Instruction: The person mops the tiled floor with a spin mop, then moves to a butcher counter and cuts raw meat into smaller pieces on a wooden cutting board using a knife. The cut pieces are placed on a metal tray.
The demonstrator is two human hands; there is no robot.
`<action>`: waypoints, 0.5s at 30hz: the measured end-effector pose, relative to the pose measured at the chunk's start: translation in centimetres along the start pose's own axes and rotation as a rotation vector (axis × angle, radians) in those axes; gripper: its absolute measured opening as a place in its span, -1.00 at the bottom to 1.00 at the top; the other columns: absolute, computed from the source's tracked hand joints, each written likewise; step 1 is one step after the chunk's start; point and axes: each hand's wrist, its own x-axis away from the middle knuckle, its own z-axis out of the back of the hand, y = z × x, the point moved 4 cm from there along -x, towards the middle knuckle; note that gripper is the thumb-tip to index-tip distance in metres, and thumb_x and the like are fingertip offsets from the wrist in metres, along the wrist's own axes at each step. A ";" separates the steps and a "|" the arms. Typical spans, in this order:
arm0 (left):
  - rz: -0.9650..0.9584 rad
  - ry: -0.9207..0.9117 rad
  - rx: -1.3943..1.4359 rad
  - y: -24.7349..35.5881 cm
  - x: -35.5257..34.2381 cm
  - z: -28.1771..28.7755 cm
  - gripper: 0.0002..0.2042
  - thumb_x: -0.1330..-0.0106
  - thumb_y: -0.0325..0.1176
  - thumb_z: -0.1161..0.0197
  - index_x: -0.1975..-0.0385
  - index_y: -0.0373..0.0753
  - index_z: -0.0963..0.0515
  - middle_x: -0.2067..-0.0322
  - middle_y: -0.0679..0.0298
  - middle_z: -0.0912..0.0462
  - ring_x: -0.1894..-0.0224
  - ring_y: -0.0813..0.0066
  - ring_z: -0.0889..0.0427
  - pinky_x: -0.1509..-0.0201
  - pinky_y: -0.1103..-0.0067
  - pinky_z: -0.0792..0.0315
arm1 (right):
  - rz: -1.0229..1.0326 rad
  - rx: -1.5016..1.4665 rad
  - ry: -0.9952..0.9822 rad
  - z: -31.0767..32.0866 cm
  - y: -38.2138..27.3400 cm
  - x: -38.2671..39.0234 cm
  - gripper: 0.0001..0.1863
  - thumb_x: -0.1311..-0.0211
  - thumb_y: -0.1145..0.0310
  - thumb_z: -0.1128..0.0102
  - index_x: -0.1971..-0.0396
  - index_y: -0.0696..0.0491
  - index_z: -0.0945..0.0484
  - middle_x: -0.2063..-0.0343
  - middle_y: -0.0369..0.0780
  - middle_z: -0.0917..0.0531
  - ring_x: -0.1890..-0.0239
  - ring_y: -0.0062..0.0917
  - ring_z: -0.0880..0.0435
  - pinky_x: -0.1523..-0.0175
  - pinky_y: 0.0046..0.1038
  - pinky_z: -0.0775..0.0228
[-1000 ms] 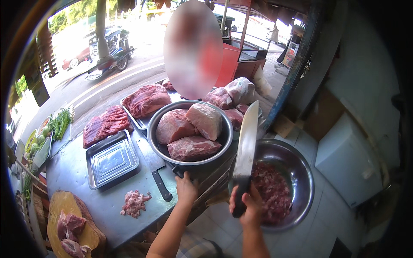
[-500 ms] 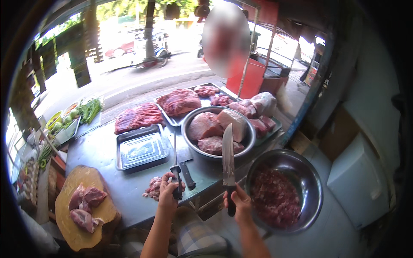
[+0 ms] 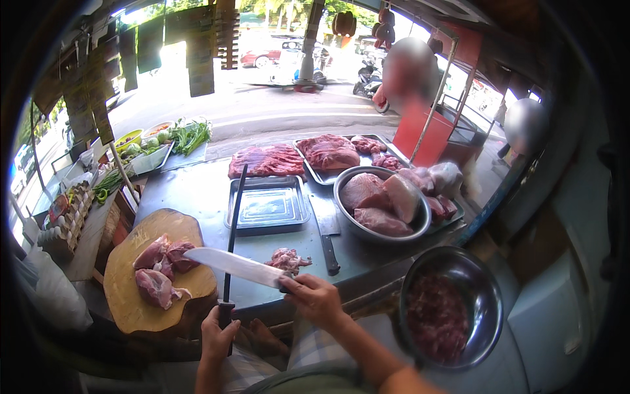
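Note:
My left hand [image 3: 218,333] is closed round the black handle of a sharpening steel [image 3: 235,220], whose dark rod points up and away. My right hand [image 3: 316,302] grips a large butcher's knife [image 3: 239,267] by its handle. Its blade lies across the rod, tip to the left; whether the two touch, I cannot tell. Left of both hands, chunks of raw meat [image 3: 156,287] rest on a thick wooden chopping block [image 3: 121,279]. Beyond my right hand are a small heap of meat scraps [image 3: 287,260] and a second knife [image 3: 330,253] with a black handle, lying on the metal table [image 3: 174,184].
An empty metal tray [image 3: 272,203] sits mid-table, with a meat slab [image 3: 266,161] behind it. A steel bowl [image 3: 423,230] holds big meat pieces. Another bowl [image 3: 492,289] at right contains cut meat. Vegetables [image 3: 190,136] and egg trays [image 3: 69,223] stand left. A person in red [image 3: 415,128] is across the table.
My knife has swung from upright, apart from the steel, to lying leftward across it. Both hands now sit closer together. The view has turned left, so the table appears shifted right.

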 end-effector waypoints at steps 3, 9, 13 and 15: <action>-0.108 0.031 -0.135 -0.3 2.3 1.2 -0.70 -0.18 -0.49 -0.33 0.09 -0.37 -0.52 0.37 0.27 -0.61 0.37 0.58 -0.55 0.25 0.57 -0.46 | 0.198 0.079 -0.142 -3.2 -2.9 -0.7 -0.51 -0.06 0.27 -0.42 -0.08 -0.23 -0.65 0.26 -0.27 -0.63 0.37 -0.38 -0.61 0.29 -0.35 -0.47; -0.122 0.062 -0.297 -0.7 5.8 3.2 -0.65 -0.20 -0.43 -0.36 0.04 -0.35 -0.50 0.33 0.08 -0.60 0.32 0.36 -0.58 0.18 0.46 -0.47 | 0.403 0.158 -0.192 -5.9 -3.3 0.6 -0.56 -0.01 0.30 -0.40 0.01 -0.22 -0.69 0.33 -0.29 -0.62 0.46 -0.46 -0.58 0.39 -0.39 -0.43; -0.067 0.041 -0.361 -1.1 7.0 4.2 -0.64 -0.20 -0.41 -0.34 0.01 -0.33 -0.49 0.31 0.05 -0.59 0.36 0.18 -0.59 0.19 0.43 -0.48 | 0.012 0.082 0.044 -1.8 3.3 -1.8 -0.53 0.06 0.53 -0.43 0.05 -0.07 -0.70 0.38 -0.24 -0.65 0.38 -0.33 -0.65 0.28 -0.30 -0.50; -0.035 0.002 -0.432 -1.4 6.6 3.9 -0.62 -0.22 -0.35 -0.33 -0.01 -0.32 -0.47 0.28 0.03 -0.59 0.32 0.11 -0.59 0.17 0.40 -0.48 | -0.017 0.098 0.044 -1.3 3.7 -1.7 -0.53 0.08 0.53 -0.44 0.05 -0.06 -0.71 0.38 -0.23 -0.65 0.38 -0.32 -0.66 0.28 -0.30 -0.51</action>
